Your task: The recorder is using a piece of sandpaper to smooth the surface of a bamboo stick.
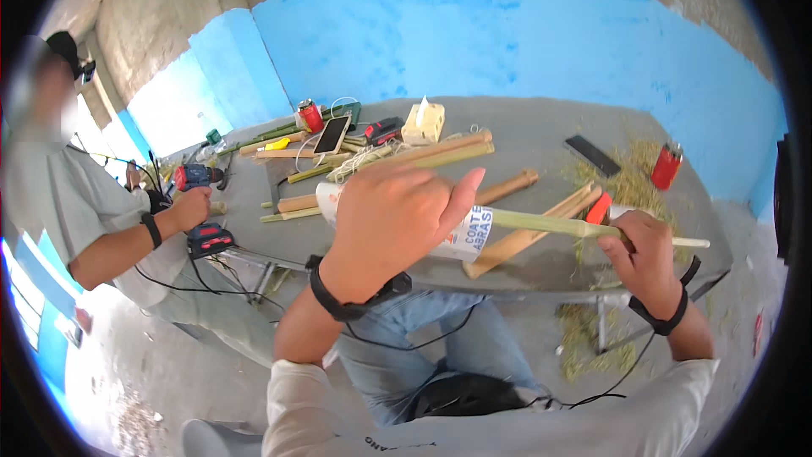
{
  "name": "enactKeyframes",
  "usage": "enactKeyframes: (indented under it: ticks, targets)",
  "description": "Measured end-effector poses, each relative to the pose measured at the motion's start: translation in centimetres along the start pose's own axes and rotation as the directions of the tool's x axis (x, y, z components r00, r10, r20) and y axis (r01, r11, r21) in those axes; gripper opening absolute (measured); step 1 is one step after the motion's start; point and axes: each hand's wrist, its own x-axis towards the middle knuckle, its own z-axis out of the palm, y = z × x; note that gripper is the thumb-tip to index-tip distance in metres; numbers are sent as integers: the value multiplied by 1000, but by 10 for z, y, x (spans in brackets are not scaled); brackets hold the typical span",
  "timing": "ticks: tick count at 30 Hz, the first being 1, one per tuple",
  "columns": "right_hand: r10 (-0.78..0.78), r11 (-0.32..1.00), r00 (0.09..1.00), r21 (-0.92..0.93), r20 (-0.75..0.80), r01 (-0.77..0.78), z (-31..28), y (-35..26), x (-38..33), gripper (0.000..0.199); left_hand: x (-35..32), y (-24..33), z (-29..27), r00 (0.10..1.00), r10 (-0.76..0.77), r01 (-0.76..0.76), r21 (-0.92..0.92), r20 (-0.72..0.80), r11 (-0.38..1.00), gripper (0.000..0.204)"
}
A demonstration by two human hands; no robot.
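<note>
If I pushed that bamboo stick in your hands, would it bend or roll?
The bamboo stick is probably stiff: it runs straight into the right hand. It might roll, since it looks roundish, but the knobby joint could make it wobble.

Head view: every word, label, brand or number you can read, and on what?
Wording not copied; by item:
White sheet under left hand: large blue capitals, two lines, partly readable.
Shirt, lower edge: dark letters, skewed, only partly readable.
Right-hand red can: pale print, too small to read.
Far red can: print too small to read.
Tissue pack: markings too blurred to read.
</note>
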Motion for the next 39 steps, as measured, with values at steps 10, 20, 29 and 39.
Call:
enactKeyframes:
  ticks: [10,20,29,39]
  targets:
    - [-236,944,970,-252,-54,215,-34,-3,156,52,91,-36,0,977,-189,196,67,-104,978,63]
    - [-32,975,994,-214,101,54,-13,21,176,62,102,-39,52,933,-285,327,-188,220,926,57]
    - [-16,978,949,-190,315,79,-2,30,154,60,74,-51,46,786,-33,363,-417,617,833,24]
    - [159,958,982,-258,104,-128,-11,33,149,38,72,-78,69,901,-57,197,-289,430,937,40]
